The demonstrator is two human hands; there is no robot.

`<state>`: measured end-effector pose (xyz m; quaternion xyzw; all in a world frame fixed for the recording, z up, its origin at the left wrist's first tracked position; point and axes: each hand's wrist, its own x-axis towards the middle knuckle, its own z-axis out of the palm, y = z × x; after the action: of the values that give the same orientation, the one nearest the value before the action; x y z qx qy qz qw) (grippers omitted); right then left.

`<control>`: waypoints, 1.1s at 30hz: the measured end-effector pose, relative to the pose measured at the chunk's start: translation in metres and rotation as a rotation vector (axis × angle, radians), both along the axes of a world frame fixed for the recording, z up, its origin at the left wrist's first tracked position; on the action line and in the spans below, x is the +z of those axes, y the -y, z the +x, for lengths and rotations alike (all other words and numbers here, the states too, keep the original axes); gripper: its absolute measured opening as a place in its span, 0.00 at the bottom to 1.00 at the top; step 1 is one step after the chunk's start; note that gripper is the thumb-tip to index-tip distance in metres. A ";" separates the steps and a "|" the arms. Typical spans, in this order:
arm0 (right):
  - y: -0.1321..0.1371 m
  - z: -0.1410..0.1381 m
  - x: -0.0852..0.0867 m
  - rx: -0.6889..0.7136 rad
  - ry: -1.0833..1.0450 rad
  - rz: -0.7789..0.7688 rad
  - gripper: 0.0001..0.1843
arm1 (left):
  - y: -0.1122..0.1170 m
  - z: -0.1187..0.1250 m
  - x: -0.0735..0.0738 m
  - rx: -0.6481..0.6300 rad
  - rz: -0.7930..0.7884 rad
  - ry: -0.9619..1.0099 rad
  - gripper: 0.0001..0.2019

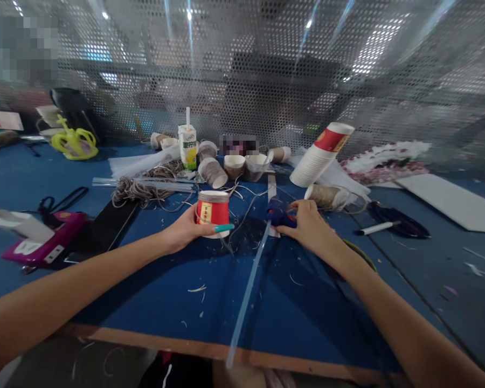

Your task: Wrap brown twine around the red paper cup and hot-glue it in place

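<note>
My left hand (186, 229) is closed round a red paper cup (213, 211) with twine wound at its rim, held just above the blue table (153, 293). My right hand (307, 223) is closed on a blue glue gun (280, 217) lying on the table. A long clear glue stick (248, 291) runs from the gun back toward the table's front edge. The two hands are about a hand's width apart.
A twine pile (143, 186), a milk carton with a straw (188, 145), several twine-wrapped cups (234, 166) and a leaning stack of paper cups (321, 156) lie behind. A magenta box (44, 242) sits left, a marker (374, 228) right. A perforated metal screen (267, 64) stands at the back.
</note>
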<state>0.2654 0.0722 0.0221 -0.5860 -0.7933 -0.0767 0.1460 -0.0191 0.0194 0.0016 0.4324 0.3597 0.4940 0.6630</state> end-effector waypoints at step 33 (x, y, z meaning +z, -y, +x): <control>0.097 -0.077 0.006 0.784 -0.003 -0.065 0.13 | 0.010 0.011 -0.003 0.340 0.371 -0.827 0.21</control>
<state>0.1886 -0.0247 0.0282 -0.2432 -0.9588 0.0107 0.1467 -0.0081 0.0091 -0.0013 0.6387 0.5646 0.4376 0.2860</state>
